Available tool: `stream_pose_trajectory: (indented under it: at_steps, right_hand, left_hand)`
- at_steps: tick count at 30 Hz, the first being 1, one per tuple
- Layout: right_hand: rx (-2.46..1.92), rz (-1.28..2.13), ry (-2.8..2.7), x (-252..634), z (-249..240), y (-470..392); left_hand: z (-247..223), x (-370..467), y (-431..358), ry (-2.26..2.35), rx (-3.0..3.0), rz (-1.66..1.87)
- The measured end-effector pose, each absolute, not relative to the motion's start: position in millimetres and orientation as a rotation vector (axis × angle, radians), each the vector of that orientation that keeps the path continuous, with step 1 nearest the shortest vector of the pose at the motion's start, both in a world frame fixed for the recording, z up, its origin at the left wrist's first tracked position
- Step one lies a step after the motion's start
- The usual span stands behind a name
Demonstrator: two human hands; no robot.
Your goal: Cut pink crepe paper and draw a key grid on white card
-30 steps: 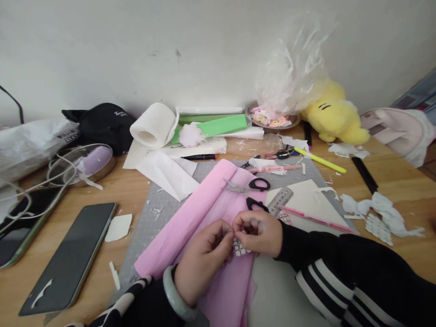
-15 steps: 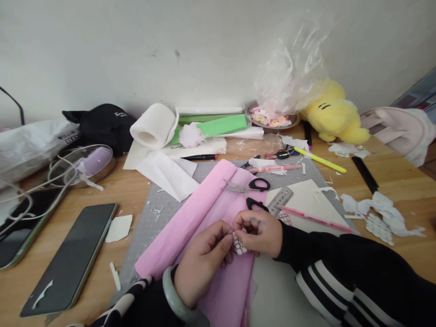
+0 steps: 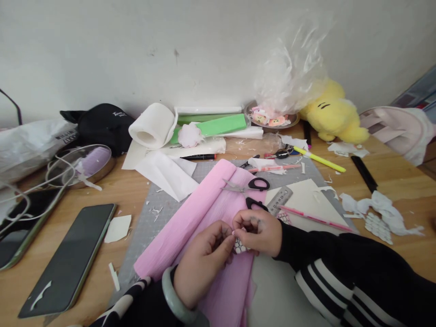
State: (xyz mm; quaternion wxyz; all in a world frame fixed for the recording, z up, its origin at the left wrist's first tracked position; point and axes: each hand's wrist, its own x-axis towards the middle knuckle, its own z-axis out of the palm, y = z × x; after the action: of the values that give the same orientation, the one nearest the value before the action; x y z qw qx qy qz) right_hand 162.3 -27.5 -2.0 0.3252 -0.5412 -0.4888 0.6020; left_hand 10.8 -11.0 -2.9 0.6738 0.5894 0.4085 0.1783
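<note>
Pinching small patterned piece (image 3: 240,245), seemingly paper, over crinkled pink crepe (image 3: 185,218)

From here I count two phones, one (image 3: 68,259) left of the left hand (image 3: 200,261), another (image 3: 17,238) farther left. Two bowls sit farther out — one (image 3: 101,172) beyond that hand, one (image 3: 297,121) beyond the right hand (image 3: 260,235). Past the right hand there are one steel ruler (image 3: 279,200), one yellow highlighter (image 3: 322,160), one yellow plush toy (image 3: 337,116) and two pink pens, the nearer (image 3: 315,218) just beside it, the other (image 3: 281,167) farther off.
</note>
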Motion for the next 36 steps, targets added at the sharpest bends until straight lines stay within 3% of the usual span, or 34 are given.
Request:
stream_pose_trajectory:
  at_steps: [36]
  right_hand:
    - [-1.338, 1.526, -1.264, 163.7, -10.5, -25.3]
  left_hand:
    - [-0.8, 7.7, -12.8, 0.847, 1.367, 0.42]
